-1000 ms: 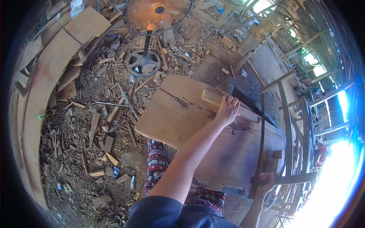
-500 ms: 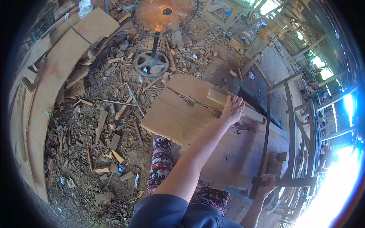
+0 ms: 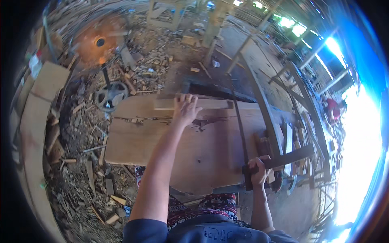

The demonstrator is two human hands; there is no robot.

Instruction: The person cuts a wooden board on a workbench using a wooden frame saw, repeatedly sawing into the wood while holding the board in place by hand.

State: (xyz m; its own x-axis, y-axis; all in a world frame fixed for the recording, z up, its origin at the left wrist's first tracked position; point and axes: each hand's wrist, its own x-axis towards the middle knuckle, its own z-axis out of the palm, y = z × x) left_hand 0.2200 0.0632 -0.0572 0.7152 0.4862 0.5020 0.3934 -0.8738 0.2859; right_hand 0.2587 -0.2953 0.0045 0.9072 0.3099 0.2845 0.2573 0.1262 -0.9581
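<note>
A pale wooden batten (image 3: 212,104) lies along the far edge of a broad, cracked wooden slab (image 3: 154,141). My left hand (image 3: 186,110) is closed over the batten, fingers bent across its far side. Lower right, my right hand (image 3: 258,171) grips the near end of a large wooden frame saw (image 3: 259,107). The saw's narrow dark blade runs away from that hand across the slab, by the batten's right end. Whether the blade touches the wood I cannot tell. The slab lies in front of my patterned trousers.
An orange-centred pedestal fan (image 3: 106,69) stands far left on a wheel-like base. Long thick boards (image 3: 32,133) lean along the left side. Wood scraps (image 3: 97,178) litter the ground. Stacked timber (image 3: 287,141) is beyond the saw at right, and a person in red (image 3: 332,108) is farther off.
The view has turned to the right, so the slab, fan and both hands appear farther left. My left hand remains on the batten and my right hand remains on the saw.
</note>
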